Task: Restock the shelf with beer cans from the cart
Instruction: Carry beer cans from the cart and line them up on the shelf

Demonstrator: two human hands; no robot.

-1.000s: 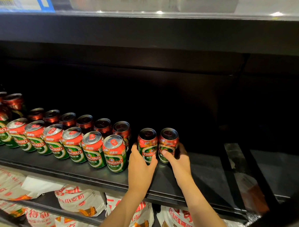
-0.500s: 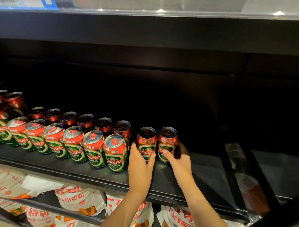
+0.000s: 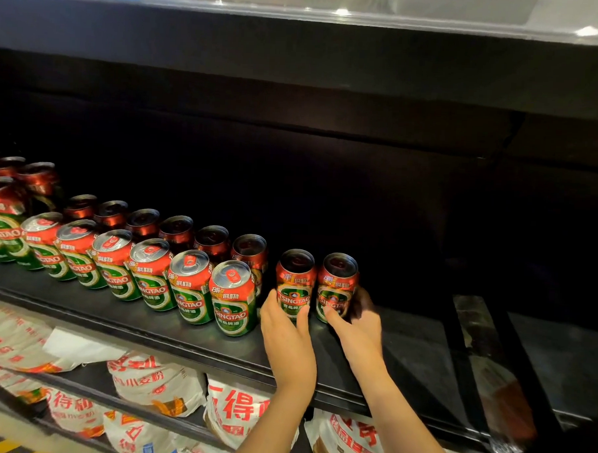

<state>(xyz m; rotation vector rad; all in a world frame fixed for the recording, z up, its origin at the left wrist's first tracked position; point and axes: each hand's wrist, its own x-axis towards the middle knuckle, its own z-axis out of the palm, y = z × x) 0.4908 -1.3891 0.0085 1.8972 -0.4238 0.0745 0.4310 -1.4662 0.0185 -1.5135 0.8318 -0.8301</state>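
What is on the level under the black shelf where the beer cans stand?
Under the black shelf lie white bags with red print. The shelf edge and both forearms cover parts of them, so their number is unclear.

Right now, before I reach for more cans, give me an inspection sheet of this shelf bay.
Surface: black metal shelf, bare to the right of the hands.
Job's things: two upright red-and-green Tsingtao beer cans, left one, right one, standing just right of the double row of matching cans.
Clutter: nothing seen.
Grippers: left hand holds the left can; right hand holds the right can.
Cables: nothing seen.
Surroundings: white bags with red print on the lower shelf; clear price-tag strip above. Cart out of view.
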